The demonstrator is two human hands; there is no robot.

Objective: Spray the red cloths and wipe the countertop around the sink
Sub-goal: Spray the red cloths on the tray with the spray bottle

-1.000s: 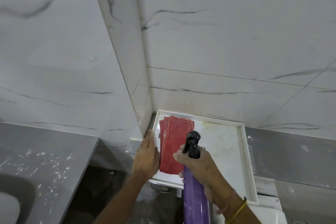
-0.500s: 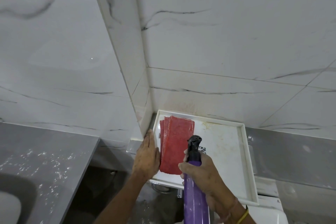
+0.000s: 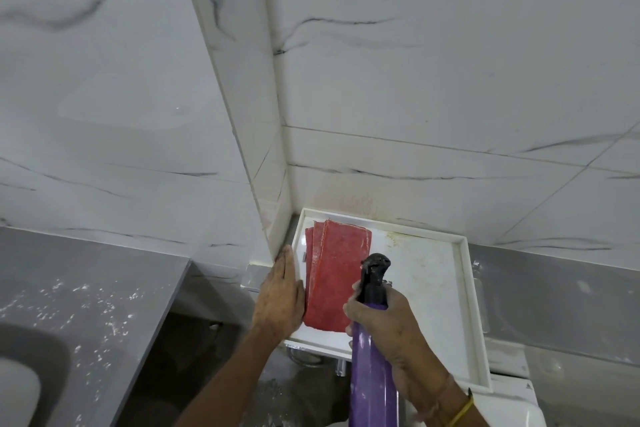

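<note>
Several red cloths [image 3: 336, 270] lie stacked and fanned at the left side of a white tray [image 3: 464, 288]. My left hand [image 3: 280, 298] rests flat on the tray's left edge, fingers straight, touching the cloths' side. My right hand [image 3: 384, 322] grips a purple spray bottle [image 3: 372, 374] upright, its black nozzle [image 3: 374, 265] over the cloths' right edge. A grey countertop [image 3: 86, 288] and a sink's rim [image 3: 34, 350] are at the lower left.
White marble-look tiled walls meet at a jutting corner [image 3: 263, 184] right behind the tray. A dark gap [image 3: 194, 340] lies between the countertop and the tray. A white appliance top [image 3: 512, 385] sits under the tray, with a grey ledge [image 3: 554, 288] to the right.
The spray bottle has shifted slightly right and lower in my right hand, with the nozzle still over the cloths. My left hand has stayed in place on the tray edge.
</note>
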